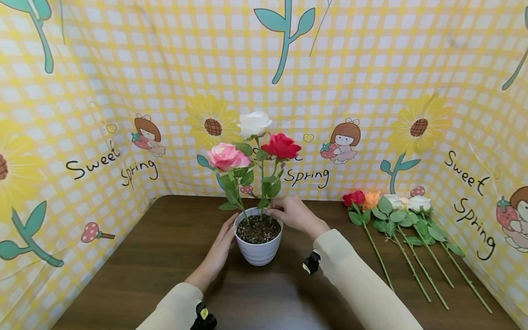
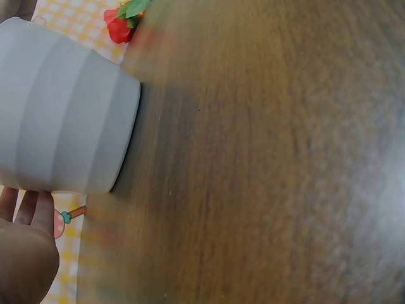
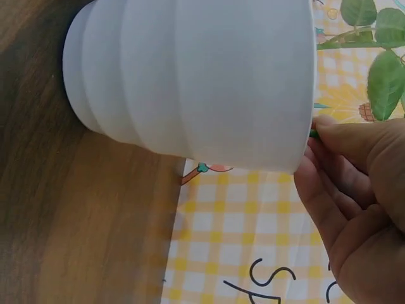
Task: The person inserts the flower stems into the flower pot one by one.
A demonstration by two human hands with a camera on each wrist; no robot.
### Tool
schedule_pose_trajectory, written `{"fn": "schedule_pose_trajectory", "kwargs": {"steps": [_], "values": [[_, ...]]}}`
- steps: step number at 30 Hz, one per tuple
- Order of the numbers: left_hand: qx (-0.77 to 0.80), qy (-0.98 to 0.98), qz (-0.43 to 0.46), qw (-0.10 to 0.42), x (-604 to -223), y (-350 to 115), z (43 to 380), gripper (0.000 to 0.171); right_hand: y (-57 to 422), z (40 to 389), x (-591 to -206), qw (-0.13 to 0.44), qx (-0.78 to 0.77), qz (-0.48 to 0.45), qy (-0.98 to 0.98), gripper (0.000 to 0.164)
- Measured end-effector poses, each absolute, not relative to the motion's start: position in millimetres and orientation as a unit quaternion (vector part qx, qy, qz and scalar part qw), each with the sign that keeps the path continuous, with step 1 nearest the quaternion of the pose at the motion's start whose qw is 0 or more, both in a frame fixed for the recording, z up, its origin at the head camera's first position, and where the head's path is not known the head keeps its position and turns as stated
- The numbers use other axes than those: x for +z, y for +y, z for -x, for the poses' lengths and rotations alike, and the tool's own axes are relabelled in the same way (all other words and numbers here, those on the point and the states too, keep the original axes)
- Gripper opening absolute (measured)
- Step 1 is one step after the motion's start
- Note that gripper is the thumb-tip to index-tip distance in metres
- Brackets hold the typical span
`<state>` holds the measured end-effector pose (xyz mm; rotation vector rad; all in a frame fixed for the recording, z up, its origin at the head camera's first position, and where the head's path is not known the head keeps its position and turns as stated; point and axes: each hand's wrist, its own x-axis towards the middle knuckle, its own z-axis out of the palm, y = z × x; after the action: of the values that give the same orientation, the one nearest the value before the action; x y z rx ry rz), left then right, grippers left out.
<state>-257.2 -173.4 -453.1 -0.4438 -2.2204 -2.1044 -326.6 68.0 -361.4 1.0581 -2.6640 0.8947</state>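
A white ribbed flowerpot (image 1: 259, 253) filled with dark speckled soil (image 1: 257, 230) stands upright on the table. Three roses rise from it: a pink rose (image 1: 228, 157) at left, a white rose (image 1: 254, 124) at the back and a red rose (image 1: 282, 146) at right. With straight fingers my left hand (image 1: 220, 245) rests against the pot's left side, its fingertips on the wall in the left wrist view. At the right rim, the thumb and fingers of my right hand (image 1: 298, 215) pinch the red rose's green stem low down, as the right wrist view shows.
Several cut roses lie side by side on the right of the brown wooden table (image 1: 136, 270): a red bloom (image 1: 354, 198), an orange bloom (image 1: 372, 200) and pale ones (image 1: 420, 203). A yellow checked cloth (image 1: 371, 68) hangs behind and on both sides.
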Motion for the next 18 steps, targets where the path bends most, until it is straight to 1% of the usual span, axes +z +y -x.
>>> {"fn": "schedule_pose_trajectory", "kwargs": {"steps": [6,10,18], "values": [[-0.677,-0.72,0.145,0.029,-453.4,-173.1,257.8,0.051,67.9,325.4,-358.3,0.069,0.272,-0.354,-0.892,0.031],[-0.676,-0.722,0.145,0.03,-453.0,-172.8,256.9,0.051,63.6,325.8,-358.4,0.069,0.269,-0.34,-0.899,0.033],[-0.677,-0.721,0.145,0.03,-453.6,-172.9,257.2,0.051,59.0,326.8,-357.8,0.05,0.274,-0.314,-0.907,0.029]]}}
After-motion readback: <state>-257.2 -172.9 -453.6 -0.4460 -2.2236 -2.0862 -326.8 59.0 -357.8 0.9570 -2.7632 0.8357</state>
